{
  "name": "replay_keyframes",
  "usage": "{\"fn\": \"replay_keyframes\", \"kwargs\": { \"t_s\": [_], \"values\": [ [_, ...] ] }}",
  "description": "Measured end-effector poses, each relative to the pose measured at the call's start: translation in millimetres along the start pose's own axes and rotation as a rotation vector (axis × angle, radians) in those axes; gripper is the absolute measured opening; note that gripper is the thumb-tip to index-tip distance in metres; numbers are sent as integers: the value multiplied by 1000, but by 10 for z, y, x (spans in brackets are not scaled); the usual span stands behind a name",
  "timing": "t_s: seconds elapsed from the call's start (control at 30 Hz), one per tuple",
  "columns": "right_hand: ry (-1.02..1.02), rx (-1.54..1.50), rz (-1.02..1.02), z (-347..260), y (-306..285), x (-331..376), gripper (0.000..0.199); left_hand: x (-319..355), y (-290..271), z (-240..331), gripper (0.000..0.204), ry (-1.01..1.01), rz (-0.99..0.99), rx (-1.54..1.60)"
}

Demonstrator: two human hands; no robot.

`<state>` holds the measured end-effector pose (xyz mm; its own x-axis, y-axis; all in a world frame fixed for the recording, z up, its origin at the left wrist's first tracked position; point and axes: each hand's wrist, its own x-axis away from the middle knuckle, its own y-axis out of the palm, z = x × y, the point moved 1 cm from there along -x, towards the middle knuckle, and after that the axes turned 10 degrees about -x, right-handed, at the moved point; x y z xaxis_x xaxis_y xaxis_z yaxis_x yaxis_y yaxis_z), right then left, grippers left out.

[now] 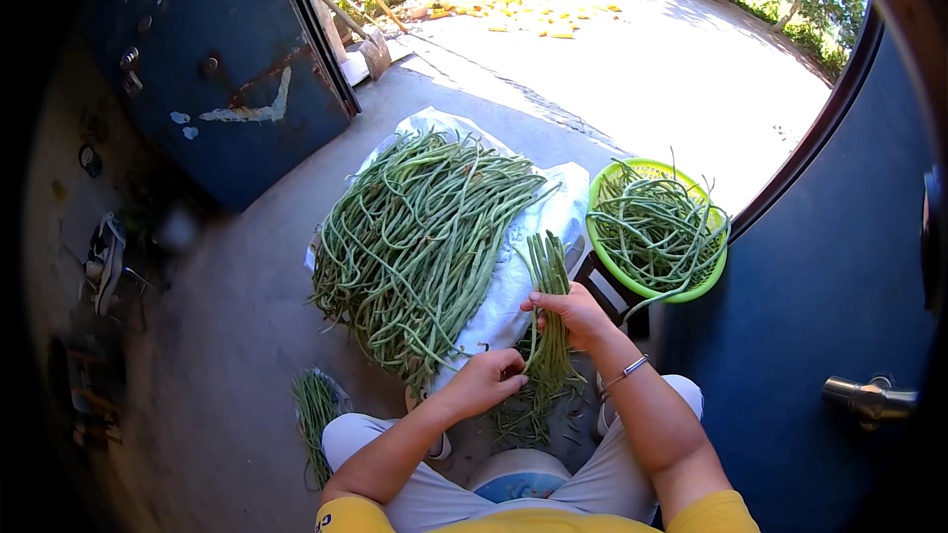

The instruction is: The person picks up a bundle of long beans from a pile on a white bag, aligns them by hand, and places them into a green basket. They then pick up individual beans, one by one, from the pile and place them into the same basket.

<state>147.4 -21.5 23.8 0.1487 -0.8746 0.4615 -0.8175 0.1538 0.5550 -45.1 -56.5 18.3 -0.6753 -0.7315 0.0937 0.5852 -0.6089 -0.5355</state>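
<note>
Upright bundle of long green beans (548,311); tips fanned below

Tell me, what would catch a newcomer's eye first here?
The big heap of long green beans, spread on a white sack on the concrete, dominates the middle. Just below it, the right hand grips a small bunch of beans the left hand touches; a green basket sits right.
</note>
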Motion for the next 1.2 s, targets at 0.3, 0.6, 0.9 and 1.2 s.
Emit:
{"fn": "replay_keyframes", "kwargs": {
  "t_s": [0.3, 0.6, 0.9, 1.2],
  "values": [
    [-192, -121, 98, -156, -45, -87, 16, 7, -112, -154, 19, -103, 81, -233],
    [-270, -258, 61, -282, -41, -46, 14, 57, -310, -151, 13, -325, -204, 580],
    [-379, -354, 139, -438, -308, -32, 15, 52, -401, -305, 11, -366, -283, 1047],
    [-351, -420, 200, -471, -359, -42, 10, 24, -366, -277, 14, -332, -307, 992]
  ]
}}
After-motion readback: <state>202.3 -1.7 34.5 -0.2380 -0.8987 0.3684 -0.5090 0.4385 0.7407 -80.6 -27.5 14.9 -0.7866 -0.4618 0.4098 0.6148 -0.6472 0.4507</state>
